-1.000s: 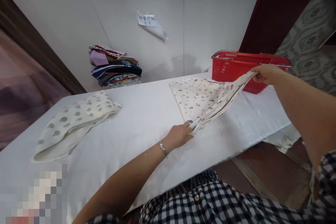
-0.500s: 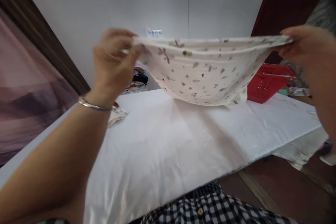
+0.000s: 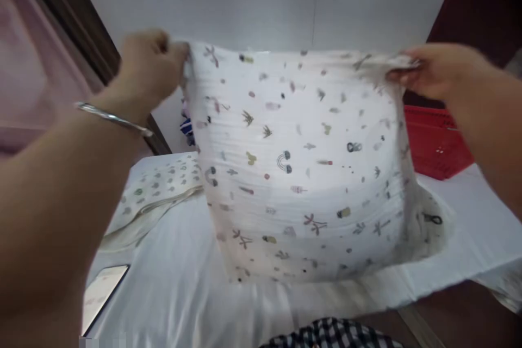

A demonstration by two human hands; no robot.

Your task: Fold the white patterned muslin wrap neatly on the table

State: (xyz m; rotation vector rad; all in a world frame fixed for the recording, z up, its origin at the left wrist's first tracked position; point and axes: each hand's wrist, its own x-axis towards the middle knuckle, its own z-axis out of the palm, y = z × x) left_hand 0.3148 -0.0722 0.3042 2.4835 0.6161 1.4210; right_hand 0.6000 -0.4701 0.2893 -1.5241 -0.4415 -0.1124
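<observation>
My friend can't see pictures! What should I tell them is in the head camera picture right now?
A left hand and right hand hold up a white cloth, printed with tiny rainbows and other little pictures, by its top edge over a white table. A folded cloth lies at the left; a red basket, partly hidden, stands at the right.

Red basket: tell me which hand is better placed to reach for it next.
Right, probably. The right hand grips the patterned cloth at the end nearer the red basket; the left hand grips the opposite end. Either would first have to release the cloth.
</observation>
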